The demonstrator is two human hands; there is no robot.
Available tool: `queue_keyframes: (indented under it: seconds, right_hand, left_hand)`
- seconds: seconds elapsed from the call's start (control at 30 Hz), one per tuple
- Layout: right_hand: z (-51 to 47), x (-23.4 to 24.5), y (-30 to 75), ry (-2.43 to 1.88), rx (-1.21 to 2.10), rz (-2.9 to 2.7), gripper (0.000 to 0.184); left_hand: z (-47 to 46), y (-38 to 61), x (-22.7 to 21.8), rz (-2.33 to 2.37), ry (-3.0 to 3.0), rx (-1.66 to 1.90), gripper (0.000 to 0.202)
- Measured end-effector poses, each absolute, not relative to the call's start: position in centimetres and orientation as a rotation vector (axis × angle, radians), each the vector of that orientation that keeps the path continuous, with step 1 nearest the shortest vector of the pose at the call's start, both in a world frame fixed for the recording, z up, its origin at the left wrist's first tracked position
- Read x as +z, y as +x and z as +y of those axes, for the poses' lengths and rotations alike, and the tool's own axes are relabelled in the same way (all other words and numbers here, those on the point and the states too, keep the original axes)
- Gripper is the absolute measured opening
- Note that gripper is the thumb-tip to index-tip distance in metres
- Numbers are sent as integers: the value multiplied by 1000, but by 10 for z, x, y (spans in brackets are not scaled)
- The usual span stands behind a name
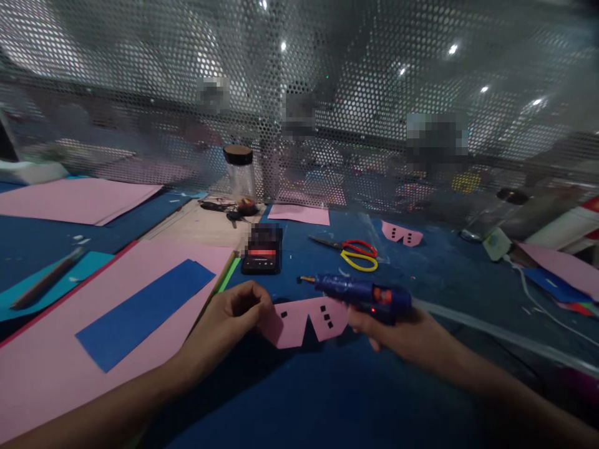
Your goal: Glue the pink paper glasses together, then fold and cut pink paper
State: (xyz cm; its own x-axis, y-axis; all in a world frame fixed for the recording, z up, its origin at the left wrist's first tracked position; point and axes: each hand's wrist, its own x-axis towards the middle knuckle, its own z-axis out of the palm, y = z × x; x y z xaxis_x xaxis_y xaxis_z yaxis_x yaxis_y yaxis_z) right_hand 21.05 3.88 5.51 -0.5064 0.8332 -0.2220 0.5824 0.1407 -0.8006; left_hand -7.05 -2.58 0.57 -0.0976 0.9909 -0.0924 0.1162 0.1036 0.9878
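My left hand [234, 315] pinches the left end of a pink paper cutout [304, 321] with small black squares on it, lying on the blue table [290, 399]. In my right hand [397, 333] I grip a blue hot glue gun [362, 292], its nozzle pointing left just above the cutout. The fingers of my right hand also touch the cutout's right edge.
A large pink sheet [60, 349] with a blue paper strip [145, 312] lies at the left. Behind are a black device [262, 249], red and yellow scissors [353, 252], a clear jar [239, 174], another pink cutout [401, 234] and a perforated metal screen [327, 93].
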Motion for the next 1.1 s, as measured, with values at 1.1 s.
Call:
queue_keyframes:
  seconds: [1.1]
  right_hand:
    - [3,13,207,-1081,986,-2454,9]
  left_hand:
    - [-28,-70,9,1503,1229,1124,21]
